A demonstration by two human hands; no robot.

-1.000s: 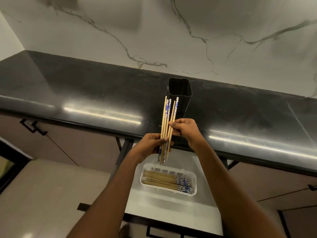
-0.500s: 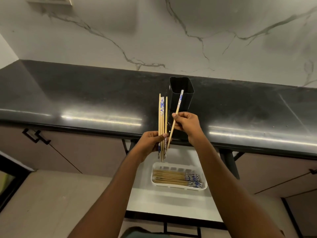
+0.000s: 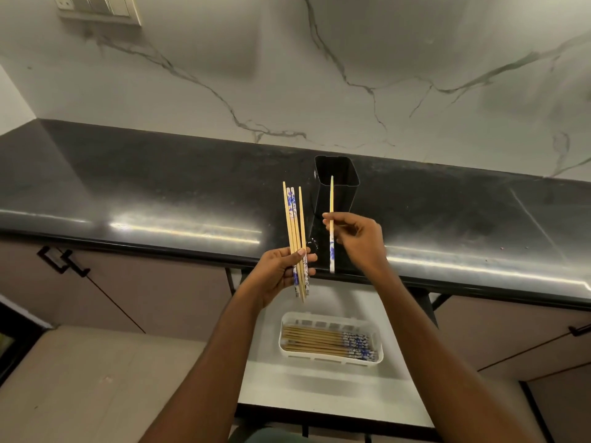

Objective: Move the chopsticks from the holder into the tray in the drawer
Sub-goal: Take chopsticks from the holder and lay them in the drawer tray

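- My left hand [image 3: 281,266] has its grip clenched around a small bundle of chopsticks [image 3: 295,238], held nearly upright in front of the tabletop [image 3: 160,193] edge; the patterned ends do not all face the same way.
- My right hand [image 3: 358,241] pinches a single chopstick [image 3: 331,219] between thumb and fingertips, vertical, blue-patterned end down, apart from the bundle and in front of the holder [image 3: 339,174].
- The black holder stands on the tabletop near its front edge; no sticks rise above its rim, so I judge it emptied, though its bottom is hidden.
- The white tray [image 3: 379,340] sits in the open drawer [image 3: 319,388] below my hands, already loaded with chopsticks lying lengthwise, patterned ends to the right.
- Step in hand, as I judge it: sorting the held sticks so that every patterned end matches before laying them down.
- To do it well, I should return the single stick to the bundle with its patterned end down, beside the others, then even the tips.
- I should keep the left grip firm but loose enough to admit the stick; thin smooth sticks may slide out.
- Next I would turn the bundle level, patterned ends right, and lower it into the tray rather than drop it.
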